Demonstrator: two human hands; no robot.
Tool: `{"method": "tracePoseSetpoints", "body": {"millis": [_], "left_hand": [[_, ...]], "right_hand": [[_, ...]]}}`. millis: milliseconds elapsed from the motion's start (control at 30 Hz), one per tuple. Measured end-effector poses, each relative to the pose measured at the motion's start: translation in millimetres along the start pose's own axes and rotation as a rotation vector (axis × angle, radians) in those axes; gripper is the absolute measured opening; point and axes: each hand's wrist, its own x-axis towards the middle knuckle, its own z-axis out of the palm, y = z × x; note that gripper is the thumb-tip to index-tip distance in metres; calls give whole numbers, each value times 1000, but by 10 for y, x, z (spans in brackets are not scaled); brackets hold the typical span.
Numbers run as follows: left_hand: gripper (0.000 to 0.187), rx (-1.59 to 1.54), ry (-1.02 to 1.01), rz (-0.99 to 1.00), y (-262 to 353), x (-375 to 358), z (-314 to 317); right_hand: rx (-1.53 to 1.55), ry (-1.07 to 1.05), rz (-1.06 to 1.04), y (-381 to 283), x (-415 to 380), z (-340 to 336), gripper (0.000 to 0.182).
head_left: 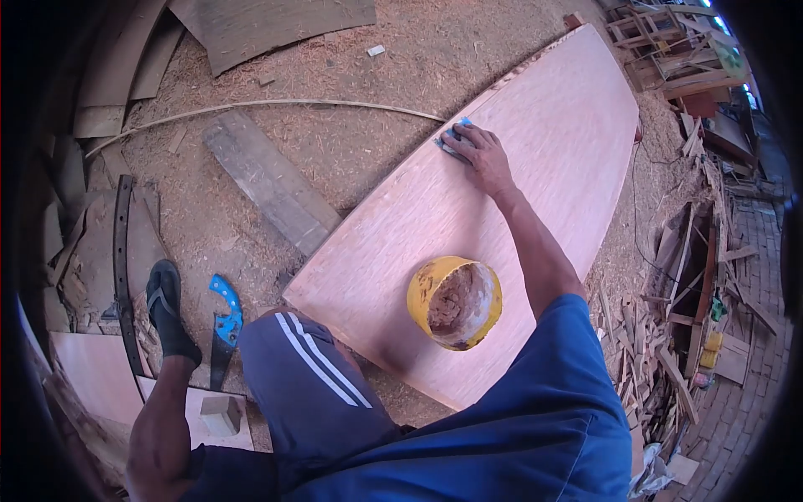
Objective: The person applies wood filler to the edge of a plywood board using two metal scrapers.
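A large pale wooden panel (535,159) lies slantwise in front of me. At its far left edge my right hand (478,151) is closed on a blue object (457,138), perhaps a cloth or pad, pressed to the panel's surface. Its exact shape is partly hidden by my fingers. A yellow container (418,293) with brownish, paste-like material inside rests on the panel, nearer to my body than the hand. My left hand does not show.
A handsaw with a blue handle (227,314) lies beside my sandalled foot (165,293). A grey plank (268,176) and a thin curved strip (276,102) lie left of the panel. Wood scraps (627,343) are piled at the right, near a brick floor (723,435).
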Motion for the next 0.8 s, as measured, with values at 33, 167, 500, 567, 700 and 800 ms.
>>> {"method": "tracePoseSetpoints", "body": {"millis": [33, 167, 500, 567, 700, 800], "left_hand": [[36, 1, -3, 0, -25, -15, 15], [37, -26, -24, -18, -51, -40, 73], [39, -97, 77, 32, 95, -112, 103], [46, 272, 19, 160, 124, 331, -529], [47, 558, -107, 297, 37, 425, -677], [46, 117, -104, 94, 22, 220, -173]], "right_hand": [[-1, 4, 20, -23, -26, 40, 71], [-3, -36, 77, -82, -189, -28, 76], [-44, -232, 520, -36, 388, -361, 37], [-44, -254, 554, -139, 417, -263, 29], [-165, -245, 436, -626, 295, -343, 32], [-185, -215, 318, -1013, 30, -311, 34]]}}
